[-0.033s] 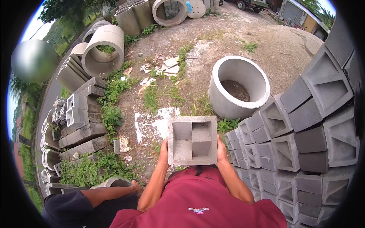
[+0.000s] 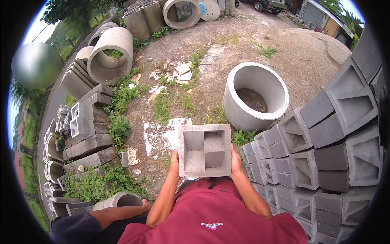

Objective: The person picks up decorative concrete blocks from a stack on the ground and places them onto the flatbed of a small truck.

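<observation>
In front of my torso I hold a square grey concrete vent block (image 2: 214,152), its hollow face turned up toward me. Inside its frame are a divider and a raised panel on the right side. My left hand (image 2: 174,164) presses on the block's left side, and my right hand (image 2: 236,161) on its right side. Most of the fingers are hidden along the sides. To my right rises a stack of similar grey vent blocks (image 2: 304,168), close to my right forearm.
Ahead to the right stands a concrete ring (image 2: 254,118). Larger pipes (image 2: 106,61) and old slabs (image 2: 89,147) line the left side. Another person's forearm (image 2: 122,212) is at the lower left, beside a concrete pipe (image 2: 115,201). Broken tiles (image 2: 183,72) litter the ground ahead.
The other person's arm and dark sleeve have shifted slightly lower, showing more of the pipe beside them. The block stays between my hands, almost unmoved.
</observation>
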{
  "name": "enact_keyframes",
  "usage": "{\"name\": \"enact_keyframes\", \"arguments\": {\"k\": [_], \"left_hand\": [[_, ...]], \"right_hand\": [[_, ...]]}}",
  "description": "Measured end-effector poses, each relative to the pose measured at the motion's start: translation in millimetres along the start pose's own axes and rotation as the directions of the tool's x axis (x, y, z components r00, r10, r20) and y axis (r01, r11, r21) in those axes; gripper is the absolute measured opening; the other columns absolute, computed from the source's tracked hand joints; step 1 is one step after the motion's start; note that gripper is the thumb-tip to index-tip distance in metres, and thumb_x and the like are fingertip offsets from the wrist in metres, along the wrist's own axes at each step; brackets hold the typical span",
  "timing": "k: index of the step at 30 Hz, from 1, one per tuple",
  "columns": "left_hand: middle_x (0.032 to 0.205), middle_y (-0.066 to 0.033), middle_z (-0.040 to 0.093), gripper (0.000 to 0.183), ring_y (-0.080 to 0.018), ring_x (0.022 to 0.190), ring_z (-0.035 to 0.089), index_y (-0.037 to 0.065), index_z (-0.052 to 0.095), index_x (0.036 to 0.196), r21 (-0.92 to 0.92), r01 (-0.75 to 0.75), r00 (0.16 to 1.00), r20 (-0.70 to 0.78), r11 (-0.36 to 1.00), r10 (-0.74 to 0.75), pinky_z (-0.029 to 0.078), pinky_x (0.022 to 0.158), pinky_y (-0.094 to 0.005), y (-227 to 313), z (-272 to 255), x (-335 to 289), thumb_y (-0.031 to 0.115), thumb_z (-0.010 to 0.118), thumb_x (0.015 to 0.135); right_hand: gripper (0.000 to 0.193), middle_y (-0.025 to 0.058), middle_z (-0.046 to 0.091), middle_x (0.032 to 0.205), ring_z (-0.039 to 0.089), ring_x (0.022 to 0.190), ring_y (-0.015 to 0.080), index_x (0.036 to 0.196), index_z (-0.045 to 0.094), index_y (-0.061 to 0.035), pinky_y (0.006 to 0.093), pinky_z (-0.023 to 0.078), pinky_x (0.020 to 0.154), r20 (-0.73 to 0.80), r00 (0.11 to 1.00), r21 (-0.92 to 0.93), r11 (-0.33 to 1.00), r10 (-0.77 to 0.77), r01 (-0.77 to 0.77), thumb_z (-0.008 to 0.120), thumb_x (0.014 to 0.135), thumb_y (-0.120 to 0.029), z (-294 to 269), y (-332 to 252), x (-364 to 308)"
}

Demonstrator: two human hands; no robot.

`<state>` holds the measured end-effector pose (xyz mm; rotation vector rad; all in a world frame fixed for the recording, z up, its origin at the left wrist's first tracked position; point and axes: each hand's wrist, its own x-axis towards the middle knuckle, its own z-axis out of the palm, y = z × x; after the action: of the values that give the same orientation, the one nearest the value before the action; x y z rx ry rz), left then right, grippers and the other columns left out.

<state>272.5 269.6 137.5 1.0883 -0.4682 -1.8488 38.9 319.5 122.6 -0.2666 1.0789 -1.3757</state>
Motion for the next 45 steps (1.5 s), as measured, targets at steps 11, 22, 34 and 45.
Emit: {"name": "enact_keyframes", "arguments": {"k": [11,22,34,45], "left_hand": [[0.124,-0.0175,0.06,0.066,-0.0281,0.109,0.062,0.0,0.049,0.134,0.032,0.05,0.994,-0.102,0.998,-0.046,0.051,0.094,-0.041,159,111,232,0.055,0.041,0.097],[0.122,-0.0205,0.06,0.062,-0.0286,0.108,0.063,-0.002,0.048,0.134,0.055,0.14,0.971,0.19,0.989,-0.148,0.053,0.091,-0.04,292,184,590,0.048,0.049,0.097],[0.125,-0.0165,0.06,0.064,-0.0272,0.109,0.062,0.0,0.049,0.134,0.222,0.173,0.941,0.25,0.96,-0.227,0.051,0.094,-0.0413,386,362,925,0.053,0.046,0.097],[0.132,-0.0193,0.055,0.069,-0.0308,0.115,0.059,0.003,0.043,0.141,0.227,0.217,0.91,0.304,0.949,-0.281,0.049,0.097,-0.0437,463,564,1177,0.057,0.037,0.099]], "right_hand": [[0.058,0.0108,0.06,0.125,0.059,0.112,0.0198,0.132,0.053,-0.0027,0.0357,0.047,0.098,-0.021,0.993,0.068,0.991,0.116,-0.114,0.037,0.102,-0.051,96,-110,261],[0.072,0.0177,0.056,0.13,0.057,0.117,0.0267,0.135,0.047,0.0038,0.0407,0.047,0.099,-0.103,0.994,0.039,0.999,-0.024,0.028,0.05,0.095,-0.056,204,-244,554],[0.069,0.0157,0.059,0.127,0.06,0.113,0.0256,0.133,0.05,0.0026,0.0389,0.049,0.096,-0.181,0.965,0.204,0.953,-0.189,0.225,0.046,0.097,-0.057,230,-413,862],[0.064,0.0141,0.055,0.133,0.055,0.12,0.0257,0.138,0.045,-0.0017,0.0397,0.045,0.101,-0.155,0.978,0.221,0.96,-0.141,0.173,0.048,0.098,-0.051,232,-621,1117]]}}
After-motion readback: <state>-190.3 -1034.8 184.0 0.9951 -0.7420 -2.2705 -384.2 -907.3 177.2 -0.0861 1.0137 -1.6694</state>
